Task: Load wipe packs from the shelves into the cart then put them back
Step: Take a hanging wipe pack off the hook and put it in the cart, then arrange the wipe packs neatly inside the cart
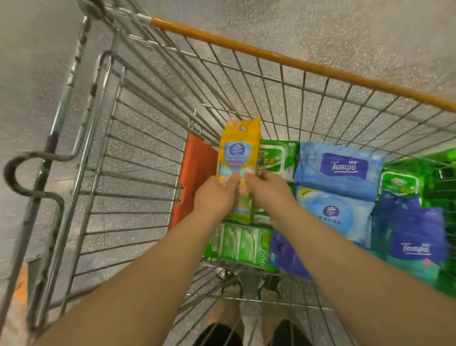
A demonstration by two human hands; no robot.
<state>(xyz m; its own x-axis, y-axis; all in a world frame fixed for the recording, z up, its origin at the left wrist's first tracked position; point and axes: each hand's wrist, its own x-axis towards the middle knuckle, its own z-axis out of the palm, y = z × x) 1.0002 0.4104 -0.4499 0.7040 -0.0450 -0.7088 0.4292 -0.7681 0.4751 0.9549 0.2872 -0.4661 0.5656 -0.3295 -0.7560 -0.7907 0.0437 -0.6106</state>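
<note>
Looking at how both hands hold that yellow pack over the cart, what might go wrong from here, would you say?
1. Both hands seem to pinch only the lower end of the yellow pack, so its tall top may flop or slip.
2. The packs lie crowded at one end of the cart; the yellow one may slide off the green pack beneath.
3. The picture is blurred, so the grip itself is uncertain.

A speckled grey floor (320, 38) spreads beneath and around everything in view. Low in the frame, just this side of the orange panel (198, 174), two dark shoes (218, 340) stand on that floor. An orange patch (20, 291) lies far left of the panel.
</note>
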